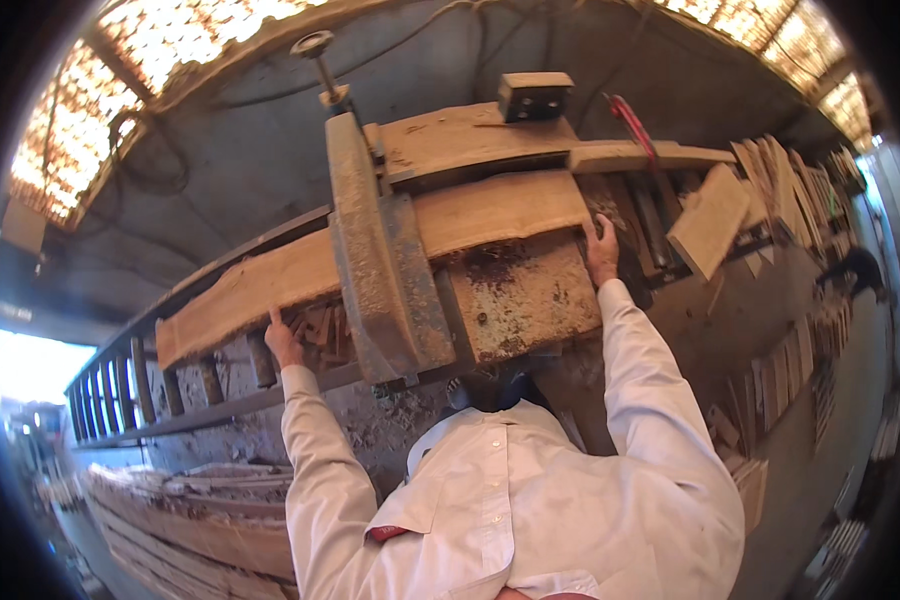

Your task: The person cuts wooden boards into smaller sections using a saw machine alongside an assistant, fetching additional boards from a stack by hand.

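Observation:
A long wooden board [500, 213] with one wavy edge lies across the machine, passing under its thick, dust-covered metal arm [370, 250]. At the board's near edge, left of that arm, is my left hand [285, 343], its thumb or a finger up against the wood and its other fingers partly hidden. My right hand [601, 252] grips the board's right end at the near corner. Between my hands sits a rusty, sawdust-strewn metal table [530, 300]. The board's left part rests over a roller frame [210, 380].
Behind the board are a wooden fence [470, 135] and a dark block with a wooden top [535, 97]. A red-handled tool [630, 125] stands to the right. Offcuts [710, 220] lie farther right; stacked planks [190, 520] are at lower left. Another person [855, 270] is at far right.

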The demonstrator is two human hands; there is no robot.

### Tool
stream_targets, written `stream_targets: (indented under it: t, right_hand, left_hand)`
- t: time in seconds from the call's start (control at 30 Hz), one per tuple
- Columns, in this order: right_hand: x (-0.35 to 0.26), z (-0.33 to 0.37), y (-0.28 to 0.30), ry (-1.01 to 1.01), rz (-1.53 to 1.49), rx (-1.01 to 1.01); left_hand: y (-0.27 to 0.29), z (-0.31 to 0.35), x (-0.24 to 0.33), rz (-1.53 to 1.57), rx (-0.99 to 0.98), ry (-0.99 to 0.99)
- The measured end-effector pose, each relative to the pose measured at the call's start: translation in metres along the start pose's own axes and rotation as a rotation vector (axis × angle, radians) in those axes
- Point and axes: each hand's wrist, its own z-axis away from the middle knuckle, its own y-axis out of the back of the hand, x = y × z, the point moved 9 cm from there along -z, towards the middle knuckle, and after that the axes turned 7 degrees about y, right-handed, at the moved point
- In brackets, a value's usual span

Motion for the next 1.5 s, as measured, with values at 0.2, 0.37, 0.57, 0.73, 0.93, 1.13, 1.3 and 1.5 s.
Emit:
stream_targets:
  t: [0.2,0.37,0.57,0.73,0.93,1.13,1.3,1.5]
  right_hand:
    - [-0.020,0.088,-0.083,-0.671,-1.003,-0.137]
    - [-0.109,0.107,-0.170,-0.879,-1.308,-0.496]
    - [-0.081,0.101,-0.175,-0.990,-1.183,-0.136]
    - [-0.096,0.105,-0.164,-0.946,-1.218,-0.135]
    - [-0.086,0.147,-0.133,-0.910,-1.409,-0.008]
    - [-0.044,0.161,-0.047,-0.918,-1.294,0.121]
    - [0.048,0.091,0.090,-0.639,-0.921,0.224]
    - [0.173,-0.067,0.254,-0.539,-0.824,0.424]
  left_hand:
    - [-0.020,-0.008,-0.010,0.026,-0.114,0.028]
    - [0.025,-0.039,-0.008,-0.020,-0.147,-0.086]
    - [-0.001,-0.021,-0.003,-0.017,-0.085,0.031]
    - [0.007,-0.022,0.001,-0.057,0.002,0.022]
    - [-0.005,-0.017,0.002,-0.083,-0.047,0.009]
    - [0.035,-0.057,0.012,-0.139,-0.446,-0.209]
    - [0.026,-0.076,-0.007,0.251,-0.314,0.069]
    - [0.007,-0.031,0.038,-0.898,-0.222,-0.841]
